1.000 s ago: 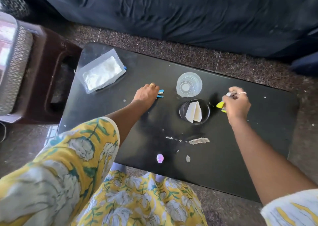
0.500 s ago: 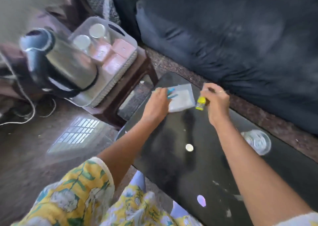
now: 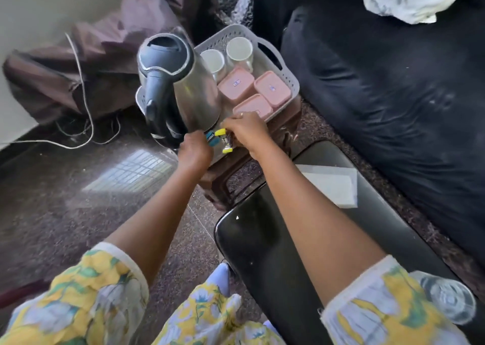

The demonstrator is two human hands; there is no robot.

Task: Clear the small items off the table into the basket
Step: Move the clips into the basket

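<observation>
A grey plastic basket [image 3: 287,75] stands on a brown stool left of the black table [image 3: 262,242]. My left hand [image 3: 195,148] holds small blue items [image 3: 212,138] at the basket's near edge, beside the kettle base. My right hand [image 3: 245,129] is close beside it, holding yellow-capped small items [image 3: 220,132]; another yellow piece [image 3: 227,149] hangs just below. Both hands are over the basket's front end. A flat white packet [image 3: 332,184] lies on the table, and a clear glass [image 3: 447,298] stands at its right end.
In the basket stand a steel kettle [image 3: 181,87], two white cups [image 3: 238,49] and three pink lidded boxes [image 3: 253,91]. A dark sofa [image 3: 393,95] runs along the right. White cables [image 3: 78,87] lie on the floor at left.
Both hands have left the table and moved left to the basket, carrying the blue and yellow items. The view has swung left with them.
</observation>
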